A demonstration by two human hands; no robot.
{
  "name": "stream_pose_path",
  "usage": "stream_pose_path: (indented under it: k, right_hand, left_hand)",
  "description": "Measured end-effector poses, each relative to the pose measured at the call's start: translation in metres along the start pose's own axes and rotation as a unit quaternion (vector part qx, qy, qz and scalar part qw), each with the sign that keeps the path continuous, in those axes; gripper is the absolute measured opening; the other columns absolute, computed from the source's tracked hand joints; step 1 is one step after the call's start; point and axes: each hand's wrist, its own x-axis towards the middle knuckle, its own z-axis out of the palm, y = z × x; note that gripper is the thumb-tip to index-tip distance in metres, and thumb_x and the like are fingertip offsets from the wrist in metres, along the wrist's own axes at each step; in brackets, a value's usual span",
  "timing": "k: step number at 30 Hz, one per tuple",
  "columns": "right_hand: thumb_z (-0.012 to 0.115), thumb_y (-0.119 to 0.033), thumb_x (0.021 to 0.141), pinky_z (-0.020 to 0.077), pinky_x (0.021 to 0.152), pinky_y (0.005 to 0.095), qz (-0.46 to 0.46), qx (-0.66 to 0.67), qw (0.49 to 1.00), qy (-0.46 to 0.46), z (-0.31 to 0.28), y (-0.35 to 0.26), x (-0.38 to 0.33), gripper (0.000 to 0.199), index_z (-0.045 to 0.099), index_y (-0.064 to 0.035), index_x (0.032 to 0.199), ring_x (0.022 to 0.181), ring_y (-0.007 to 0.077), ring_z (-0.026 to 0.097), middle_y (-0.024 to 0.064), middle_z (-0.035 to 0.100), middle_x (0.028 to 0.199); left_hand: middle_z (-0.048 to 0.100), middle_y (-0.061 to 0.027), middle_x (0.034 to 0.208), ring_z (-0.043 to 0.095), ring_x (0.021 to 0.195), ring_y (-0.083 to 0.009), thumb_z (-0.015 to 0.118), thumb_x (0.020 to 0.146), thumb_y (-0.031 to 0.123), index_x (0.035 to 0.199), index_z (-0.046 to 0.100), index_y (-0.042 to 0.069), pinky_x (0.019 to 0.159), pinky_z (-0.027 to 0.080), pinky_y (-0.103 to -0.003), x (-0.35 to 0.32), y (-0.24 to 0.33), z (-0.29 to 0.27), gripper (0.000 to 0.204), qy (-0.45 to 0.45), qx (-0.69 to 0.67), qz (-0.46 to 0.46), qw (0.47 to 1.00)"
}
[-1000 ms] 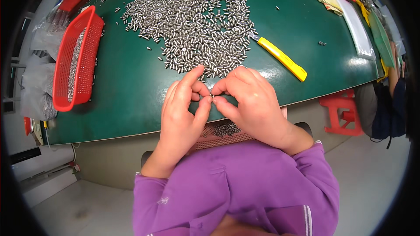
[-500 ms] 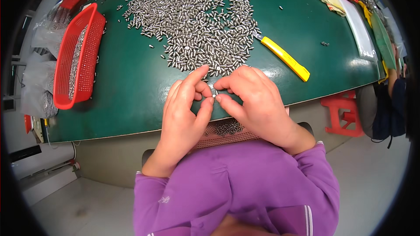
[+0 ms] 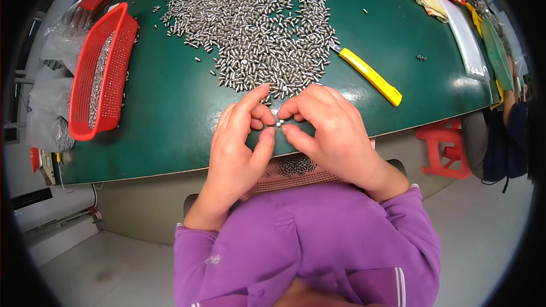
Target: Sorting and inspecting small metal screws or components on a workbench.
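Head view: left hand [image 3: 236,148] and right hand [image 3: 335,131] are together at the near edge of the green table [image 3: 165,119], fingertips pinched on one small metal pin [image 3: 278,124] held between them. Since a second ago the hands have barely moved; the pinch tightened and the pin now shows end-on between thumbs and forefingers, so handling of this single piece looks ongoing, not finished. Just beyond the fingers is the big pin pile [image 3: 256,23]. A pink mesh tray [image 3: 296,173] with a few pins sits below the hands, at lap level. Yellow utility knife [image 3: 369,74] lies near right, red basket [image 3: 102,71] well left. Bare green surface between basket and hands.
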Motion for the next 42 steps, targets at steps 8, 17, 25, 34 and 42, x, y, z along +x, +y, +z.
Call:
stream_pose_path:
  k: [8, 17, 25, 34, 42]
  right_hand:
    - [0.077, -0.012, 0.078, 0.0498, 0.075, 0.0423, -0.041, -0.042, 0.998, -0.007, 0.002, -0.001, -0.002, 0.021, 0.067, -0.0092, 0.095, 0.088, 0.0295, 0.061, 0.0066, 0.06, 0.091]
    - [0.077, -0.011, 0.078, 0.0488, 0.075, 0.0431, -0.064, -0.029, 0.997, -0.019, -0.024, 0.0, -0.003, 0.019, 0.068, -0.0079, 0.095, 0.085, 0.0301, 0.06, 0.0083, 0.06, 0.089]
    - [0.076, -0.007, 0.079, 0.0496, 0.072, 0.0404, -0.045, -0.107, 0.992, 0.045, -0.014, 0.01, 0.012, 0.013, 0.068, -0.0072, 0.089, 0.083, 0.0285, 0.059, 0.0067, 0.059, 0.087]
    - [0.075, -0.011, 0.079, 0.0491, 0.07, 0.0418, -0.054, -0.089, 0.995, 0.012, -0.006, 0.003, 0.006, 0.013, 0.065, -0.0068, 0.086, 0.083, 0.0291, 0.058, 0.0077, 0.057, 0.087]
    - [0.075, -0.011, 0.079, 0.0486, 0.069, 0.0419, -0.057, -0.087, 0.994, 0.031, 0.0, 0.004, 0.007, 0.013, 0.065, -0.0072, 0.086, 0.082, 0.0286, 0.058, 0.0073, 0.056, 0.086]
  left_hand:
    - [0.06, -0.0071, 0.106, 0.055, 0.092, -0.0163, 0.06, 0.082, -0.011, 0.146, 0.046, 0.001, 0.079, 0.048, -0.03, -0.004, -0.003, 0.003, 0.066, 0.072, -0.031, -0.022, 0.997]
    - [0.065, -0.0096, 0.104, 0.059, 0.096, -0.025, 0.064, 0.084, -0.01, 0.142, 0.052, 0.004, 0.085, 0.05, -0.037, 0.008, 0.005, 0.0, 0.061, 0.026, 0.065, 0.028, 0.997]
    - [0.066, -0.0098, 0.096, 0.061, 0.09, -0.0271, 0.062, 0.083, -0.012, 0.137, 0.056, 0.002, 0.084, 0.05, -0.039, 0.015, 0.005, 0.005, 0.056, 0.024, 0.048, 0.037, 0.998]
    - [0.064, -0.0106, 0.096, 0.061, 0.09, -0.0267, 0.064, 0.084, -0.01, 0.136, 0.056, 0.002, 0.081, 0.051, -0.039, 0.01, 0.008, 0.006, 0.054, 0.032, 0.054, -0.002, 0.998]
    - [0.063, -0.0086, 0.094, 0.06, 0.089, -0.0255, 0.068, 0.082, -0.009, 0.135, 0.057, 0.001, 0.079, 0.051, -0.038, 0.007, 0.006, -0.001, 0.056, 0.001, 0.067, 0.029, 0.997]
